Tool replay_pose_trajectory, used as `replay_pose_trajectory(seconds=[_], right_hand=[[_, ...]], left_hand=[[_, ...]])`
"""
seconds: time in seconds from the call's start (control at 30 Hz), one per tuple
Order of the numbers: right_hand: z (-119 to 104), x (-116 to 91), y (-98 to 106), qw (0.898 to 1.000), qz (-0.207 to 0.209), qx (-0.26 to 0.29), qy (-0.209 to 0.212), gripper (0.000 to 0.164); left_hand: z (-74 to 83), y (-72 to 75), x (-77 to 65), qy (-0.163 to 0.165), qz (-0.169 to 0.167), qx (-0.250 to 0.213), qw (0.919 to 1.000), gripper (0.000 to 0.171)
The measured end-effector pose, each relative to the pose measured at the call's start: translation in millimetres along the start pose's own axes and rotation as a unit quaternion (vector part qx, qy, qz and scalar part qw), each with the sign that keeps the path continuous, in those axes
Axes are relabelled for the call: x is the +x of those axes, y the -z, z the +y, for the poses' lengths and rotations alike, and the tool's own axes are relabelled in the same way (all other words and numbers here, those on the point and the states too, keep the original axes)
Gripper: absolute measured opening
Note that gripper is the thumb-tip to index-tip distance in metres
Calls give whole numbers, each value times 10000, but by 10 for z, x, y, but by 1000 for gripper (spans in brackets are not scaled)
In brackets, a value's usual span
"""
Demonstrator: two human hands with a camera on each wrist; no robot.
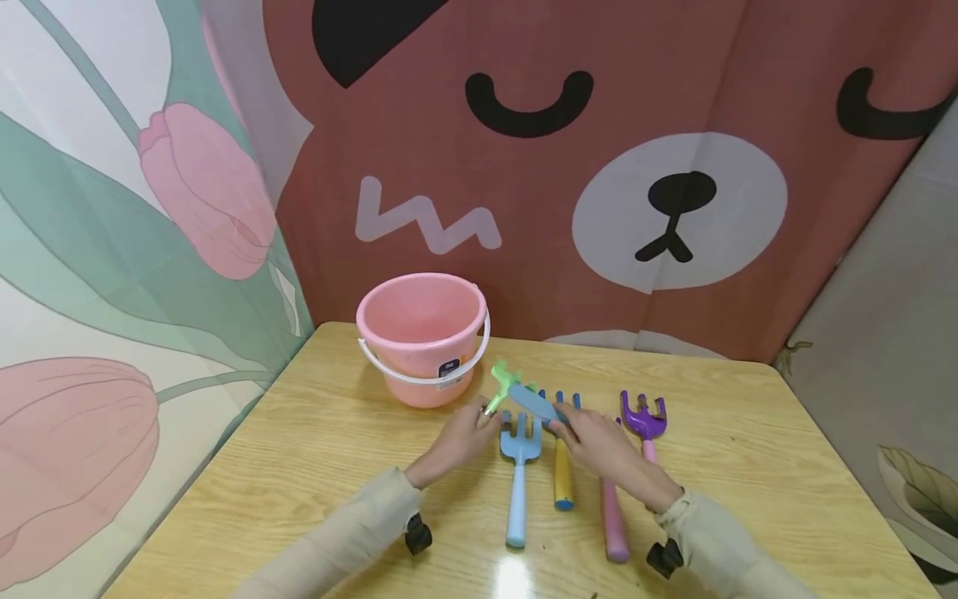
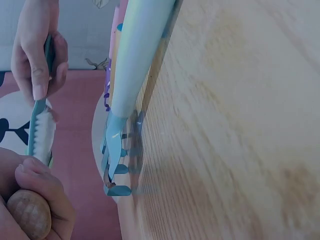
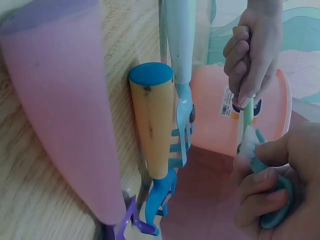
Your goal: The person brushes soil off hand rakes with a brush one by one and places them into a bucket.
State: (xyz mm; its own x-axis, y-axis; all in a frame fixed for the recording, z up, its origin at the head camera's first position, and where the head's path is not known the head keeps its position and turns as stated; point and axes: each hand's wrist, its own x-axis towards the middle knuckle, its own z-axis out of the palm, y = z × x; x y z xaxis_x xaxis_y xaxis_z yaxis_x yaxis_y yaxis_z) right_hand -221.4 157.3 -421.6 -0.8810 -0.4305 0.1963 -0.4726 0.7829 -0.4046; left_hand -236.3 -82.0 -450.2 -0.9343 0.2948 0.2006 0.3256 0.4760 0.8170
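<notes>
My left hand [image 1: 460, 437] grips the wooden handle [image 2: 30, 214] of a small garden rake with a bright green head [image 1: 503, 384]. My right hand [image 1: 609, 449] holds a blue brush [image 1: 533, 403], its white bristles [image 2: 45, 132] against or very close to the green head. Below the hands lies a light-blue hand fork [image 1: 518, 495]. Beside it are a blue fork with a yellow handle [image 1: 563, 478] and a pink handle [image 1: 614, 524], partly covered by my right hand. A purple fork head [image 1: 645, 420] shows beyond that hand.
A pink bucket [image 1: 422, 366] with a white bail handle stands at the table's back left. Behind the wooden table [image 1: 748, 482] hangs a brown bear-print curtain [image 1: 524, 200]. Small dark specks dot the tabletop.
</notes>
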Motion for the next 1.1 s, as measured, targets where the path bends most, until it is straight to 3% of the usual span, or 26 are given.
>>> replay_pose_trajectory(seconds=[0.3, 0.57, 0.93, 1.1], right_hand=[[34, -45, 61, 9999, -34, -89, -40, 37], [-13, -16, 60, 9995, 182, 71, 256, 40], [112, -76, 38, 9998, 47, -154, -67, 34], [146, -102, 42, 9999, 40, -145, -83, 33]], left_hand=[[-13, 73, 18, 118, 157, 93, 9998, 18], [21, 41, 18, 58, 133, 68, 9999, 15], [6, 106, 50, -83, 366, 125, 9992, 15], [56, 169, 81, -133, 160, -158, 9997, 15]])
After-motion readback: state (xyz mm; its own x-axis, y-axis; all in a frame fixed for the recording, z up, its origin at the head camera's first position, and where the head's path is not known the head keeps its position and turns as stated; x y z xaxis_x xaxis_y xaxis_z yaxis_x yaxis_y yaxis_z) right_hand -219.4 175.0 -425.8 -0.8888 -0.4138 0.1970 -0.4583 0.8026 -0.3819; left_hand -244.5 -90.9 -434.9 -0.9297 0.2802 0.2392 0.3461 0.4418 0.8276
